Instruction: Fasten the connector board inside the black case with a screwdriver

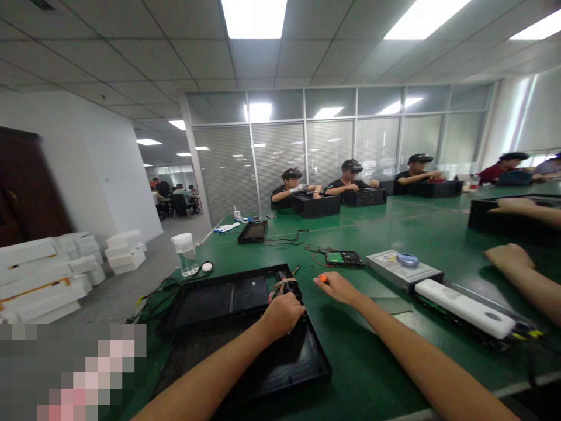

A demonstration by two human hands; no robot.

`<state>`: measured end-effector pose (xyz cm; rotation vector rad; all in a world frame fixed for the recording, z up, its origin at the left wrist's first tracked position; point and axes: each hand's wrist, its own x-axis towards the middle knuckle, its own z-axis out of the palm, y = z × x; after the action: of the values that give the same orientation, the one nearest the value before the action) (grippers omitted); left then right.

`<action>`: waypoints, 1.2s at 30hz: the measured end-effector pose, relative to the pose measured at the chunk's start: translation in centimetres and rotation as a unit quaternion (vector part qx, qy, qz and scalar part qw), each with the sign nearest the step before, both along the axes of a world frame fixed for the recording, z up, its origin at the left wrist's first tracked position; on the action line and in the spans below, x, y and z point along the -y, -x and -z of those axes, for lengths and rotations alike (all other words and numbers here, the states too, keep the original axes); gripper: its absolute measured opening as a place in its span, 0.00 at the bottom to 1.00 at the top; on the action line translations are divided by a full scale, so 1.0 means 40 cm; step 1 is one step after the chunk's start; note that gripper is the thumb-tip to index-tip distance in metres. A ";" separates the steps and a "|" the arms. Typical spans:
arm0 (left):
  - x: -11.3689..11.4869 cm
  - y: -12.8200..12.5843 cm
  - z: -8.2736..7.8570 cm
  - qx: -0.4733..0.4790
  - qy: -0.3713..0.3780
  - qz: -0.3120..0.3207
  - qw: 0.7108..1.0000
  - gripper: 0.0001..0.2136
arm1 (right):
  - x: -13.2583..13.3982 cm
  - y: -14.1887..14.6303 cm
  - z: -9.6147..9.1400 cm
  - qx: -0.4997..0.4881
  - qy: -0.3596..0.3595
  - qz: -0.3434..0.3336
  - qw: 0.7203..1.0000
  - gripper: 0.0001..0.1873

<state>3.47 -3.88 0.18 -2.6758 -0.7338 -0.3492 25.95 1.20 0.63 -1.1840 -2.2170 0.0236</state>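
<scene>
My left hand (284, 316) is closed at the right side of an opened black case (210, 298). Its fingertips are hidden, so what they grip does not show. Just beyond the knuckles, a bundle of coloured wires (284, 284) comes out of the case's far corner. In my right hand (339, 288) is a screwdriver (323, 278) with an orange handle, its thin shaft slanting up and left. That hand is held to the right of the case, apart from it. Below the left forearm lies the case's other shallow black half (280, 362).
Right of my hands lie a circuit-board device (344, 258) and a metal box (398, 269) carrying a blue tape roll (407, 259). Beside that box is a long white unit (464, 308). A water jar (186, 255) stands left. A co-worker's hand (511, 260) rests at right.
</scene>
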 end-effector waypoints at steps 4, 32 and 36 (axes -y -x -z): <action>-0.003 -0.003 0.007 0.028 0.000 -0.009 1.000 0.11 | 0.007 0.003 -0.008 -0.008 0.013 -0.010 1.000 0.26; 0.015 -0.006 0.017 0.074 0.060 -0.008 0.995 0.09 | 0.023 0.005 -0.043 -0.032 0.045 -0.039 0.998 0.18; 0.011 -0.006 0.021 0.104 0.060 -0.016 0.993 0.08 | 0.019 0.009 -0.049 -0.081 0.082 -0.056 0.992 0.11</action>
<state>3.70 -4.32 -0.65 -2.7638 -0.8828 -0.6015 25.59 0.42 2.57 -1.0994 -2.1672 0.3429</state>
